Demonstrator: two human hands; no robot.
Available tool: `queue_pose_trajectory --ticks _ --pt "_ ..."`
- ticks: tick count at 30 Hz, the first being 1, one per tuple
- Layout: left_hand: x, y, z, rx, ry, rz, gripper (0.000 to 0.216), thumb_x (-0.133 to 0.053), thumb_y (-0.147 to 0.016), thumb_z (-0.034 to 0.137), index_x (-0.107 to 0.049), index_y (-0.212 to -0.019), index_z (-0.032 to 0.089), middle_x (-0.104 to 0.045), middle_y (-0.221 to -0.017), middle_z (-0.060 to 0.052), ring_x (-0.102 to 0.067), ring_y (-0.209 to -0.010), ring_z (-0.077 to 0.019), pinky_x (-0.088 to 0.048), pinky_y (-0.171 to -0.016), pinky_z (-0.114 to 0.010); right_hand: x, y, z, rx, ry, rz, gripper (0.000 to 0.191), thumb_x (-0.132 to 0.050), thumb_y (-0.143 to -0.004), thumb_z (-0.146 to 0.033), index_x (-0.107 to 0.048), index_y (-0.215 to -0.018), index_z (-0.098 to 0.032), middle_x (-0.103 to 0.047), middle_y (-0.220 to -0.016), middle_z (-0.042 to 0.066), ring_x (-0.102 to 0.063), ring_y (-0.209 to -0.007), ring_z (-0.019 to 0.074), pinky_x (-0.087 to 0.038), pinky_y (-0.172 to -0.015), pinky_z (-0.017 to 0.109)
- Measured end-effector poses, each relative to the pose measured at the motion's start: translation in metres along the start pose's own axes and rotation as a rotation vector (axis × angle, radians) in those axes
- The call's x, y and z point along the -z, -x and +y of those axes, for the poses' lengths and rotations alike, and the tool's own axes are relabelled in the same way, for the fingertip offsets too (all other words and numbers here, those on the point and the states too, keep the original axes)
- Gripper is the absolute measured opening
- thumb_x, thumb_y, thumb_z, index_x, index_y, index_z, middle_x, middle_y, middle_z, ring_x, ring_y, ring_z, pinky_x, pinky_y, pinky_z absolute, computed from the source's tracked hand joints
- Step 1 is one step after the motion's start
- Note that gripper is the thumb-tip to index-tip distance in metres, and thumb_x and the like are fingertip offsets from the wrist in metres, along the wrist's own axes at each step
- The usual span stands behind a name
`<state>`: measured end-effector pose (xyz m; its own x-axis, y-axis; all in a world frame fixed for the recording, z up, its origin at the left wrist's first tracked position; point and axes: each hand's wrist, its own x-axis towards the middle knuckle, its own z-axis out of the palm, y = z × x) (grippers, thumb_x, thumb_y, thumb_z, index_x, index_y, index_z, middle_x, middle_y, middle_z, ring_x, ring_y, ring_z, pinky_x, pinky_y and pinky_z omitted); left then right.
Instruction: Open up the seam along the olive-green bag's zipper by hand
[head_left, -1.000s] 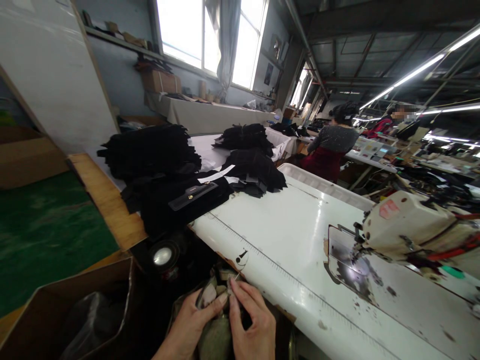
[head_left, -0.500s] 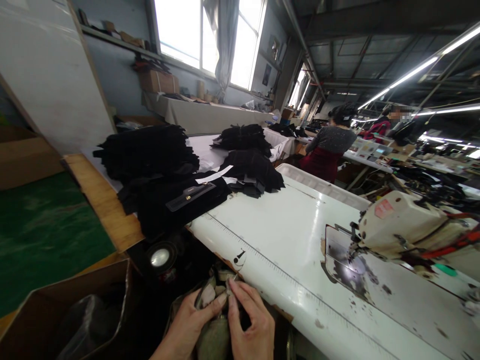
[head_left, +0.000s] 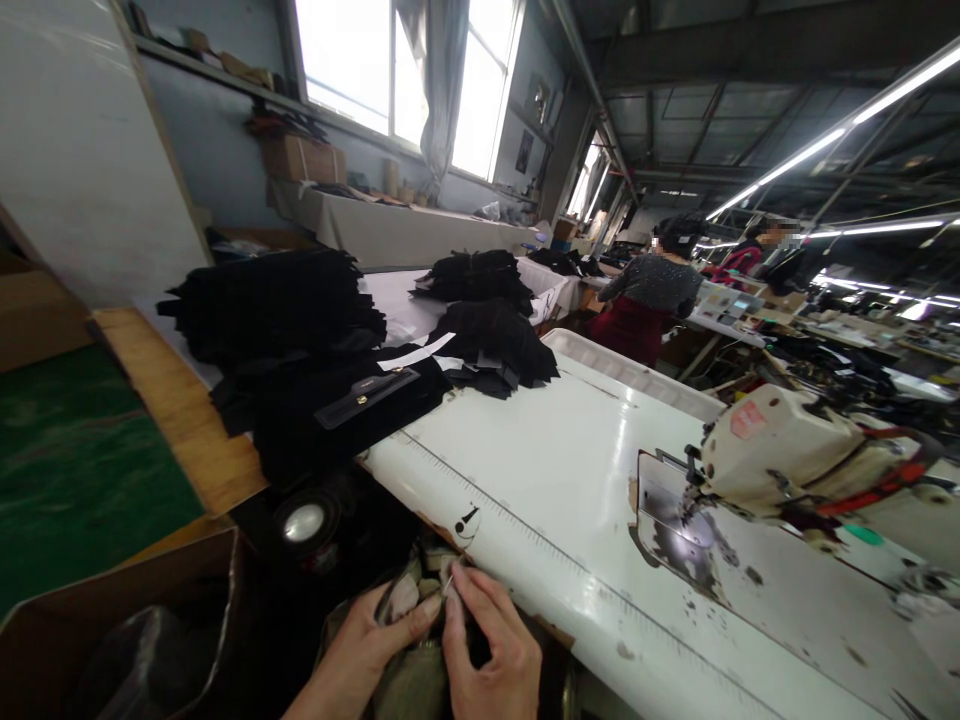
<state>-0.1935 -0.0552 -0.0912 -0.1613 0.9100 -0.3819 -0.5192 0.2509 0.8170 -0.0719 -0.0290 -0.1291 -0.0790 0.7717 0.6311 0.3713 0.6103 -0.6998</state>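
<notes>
At the table's front edge, my left hand is closed on a bunched olive-green cloth piece, with its thumb laid across the folds. A pale patch shows between that thumb and the fingers. Close beside it, my right hand pinches a thin, light, needle-like piece between thumb and fingertips, against the cloth. The two thumbs nearly meet. My fingers hide part of the cloth, and its lower end runs out of the picture.
A white sewing table carries a sewing machine at right. Black cloth stacks and a black strap piece with a gold stud lie at left. An open cardboard box stands lower left. A person stands farther back.
The whole view has shifted slightly, so the table and hands sit a little farther left. Both hands keep their hold on the cloth; the right fingertips have tilted a little.
</notes>
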Motion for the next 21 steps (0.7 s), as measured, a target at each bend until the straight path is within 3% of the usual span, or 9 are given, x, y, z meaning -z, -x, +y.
queue_pose_trajectory --ticks 5,21 --pt "-0.0023 0.005 0.0028 0.057 0.023 0.015 0.05 -0.09 -0.055 0.043 -0.076 -0.095 0.017 -0.076 -0.091 -0.009 -0.069 -0.086 -0.0277 -0.048 -0.092 -0.033 0.0009 -0.0008 -0.0006 -0.021 -0.006 -0.029 0.028 -0.054 -0.09 -0.015 -0.071 -0.111 -0.023 -0.072 -0.101 0.003 -0.069 -0.092 0.0137 -0.053 -0.088 0.019" --pt "0.0007 0.0042 -0.0002 0.051 0.003 -0.029 0.039 -0.087 -0.061 0.041 -0.076 -0.091 0.019 -0.076 -0.093 -0.008 -0.068 -0.089 -0.027 -0.048 -0.093 -0.034 0.0025 -0.0032 -0.0063 -0.069 -0.031 -0.023 0.028 -0.054 -0.09 -0.015 -0.072 -0.11 -0.024 -0.073 -0.101 0.002 -0.069 -0.092 0.0139 -0.053 -0.089 0.019"
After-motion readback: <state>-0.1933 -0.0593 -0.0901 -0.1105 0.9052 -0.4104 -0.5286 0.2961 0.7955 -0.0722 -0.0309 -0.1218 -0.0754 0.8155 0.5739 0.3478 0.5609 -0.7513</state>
